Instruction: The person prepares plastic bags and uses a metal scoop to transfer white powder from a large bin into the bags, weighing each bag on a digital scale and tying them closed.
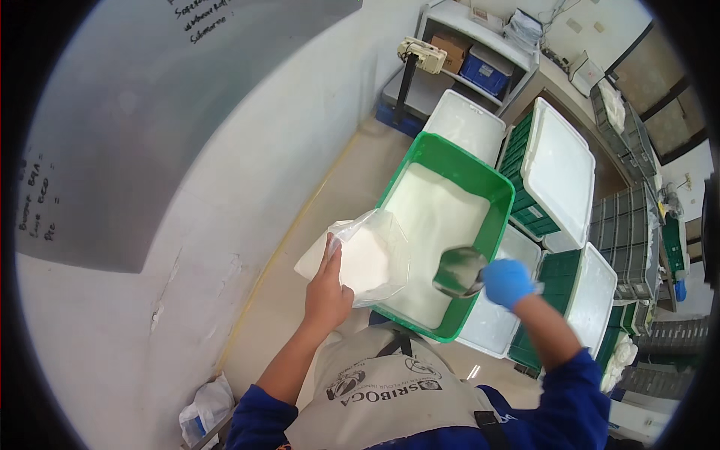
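Observation:
My bare left hand (329, 292) grips the edge of a clear plastic bag (368, 261) partly filled with white powder. The bag's mouth gapes toward the right, over the near left rim of a green plastic bin (462, 160). More white powder (430, 211) lies inside that bin, sloping away from its far and right walls. In a blue glove, my right hand (509, 284) holds a metal scoop (461, 273) by its handle, above the bin's right side. The scoop's bowl shows a greenish sheen and no visible heap of powder.
Lidded green crates (559, 169) and white lids (464, 121) crowd the bin's far and right sides. A platform scale (419, 56) stands by a shelf unit (478, 28). At left runs the wall (225, 225); a plastic bag (208, 408) sits low beside it.

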`<state>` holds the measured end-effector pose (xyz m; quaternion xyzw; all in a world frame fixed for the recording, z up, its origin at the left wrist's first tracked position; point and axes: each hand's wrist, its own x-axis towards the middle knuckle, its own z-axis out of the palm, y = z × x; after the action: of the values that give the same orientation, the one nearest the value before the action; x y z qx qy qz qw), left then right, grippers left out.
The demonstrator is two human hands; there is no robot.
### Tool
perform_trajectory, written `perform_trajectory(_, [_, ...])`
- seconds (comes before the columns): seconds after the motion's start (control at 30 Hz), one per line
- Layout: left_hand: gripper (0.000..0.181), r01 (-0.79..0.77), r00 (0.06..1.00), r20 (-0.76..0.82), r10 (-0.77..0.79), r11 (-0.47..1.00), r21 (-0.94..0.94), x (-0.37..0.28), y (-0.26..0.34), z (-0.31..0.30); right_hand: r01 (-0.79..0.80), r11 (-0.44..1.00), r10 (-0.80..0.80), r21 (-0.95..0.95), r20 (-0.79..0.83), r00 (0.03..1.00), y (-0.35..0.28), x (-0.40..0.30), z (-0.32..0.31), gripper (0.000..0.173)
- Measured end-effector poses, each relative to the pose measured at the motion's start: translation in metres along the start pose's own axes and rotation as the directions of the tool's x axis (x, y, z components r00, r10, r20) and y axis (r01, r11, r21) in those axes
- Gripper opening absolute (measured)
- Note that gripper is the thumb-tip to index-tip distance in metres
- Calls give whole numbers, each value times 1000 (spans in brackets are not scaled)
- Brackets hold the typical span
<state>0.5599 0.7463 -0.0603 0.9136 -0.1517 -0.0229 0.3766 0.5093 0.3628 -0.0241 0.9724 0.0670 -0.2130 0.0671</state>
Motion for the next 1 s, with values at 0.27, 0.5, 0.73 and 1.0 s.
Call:
perform_trajectory(0.27, [75,176,983,44,-176,984,4,-1,10,-11,-100,929,76,358,79,994,-75,93,177,56])
perform_trajectory(0.5, [72,247,966,-37,-254,959,-142,8,-10,-8,293,724,-14,625,-410,912,-103,195,6,33])
perform_trajectory(0.73, [77,282,893,-147,-425,783,-554,-89,10,-79,593,535,-15,601,-695,719,-204,131,-109,15])
perform_trajectory(1.0, [78,-8,580,-584,-568,713,-701,-432,32,-118,957,62,-433,284,-856,282,-431,-109,-119,8])
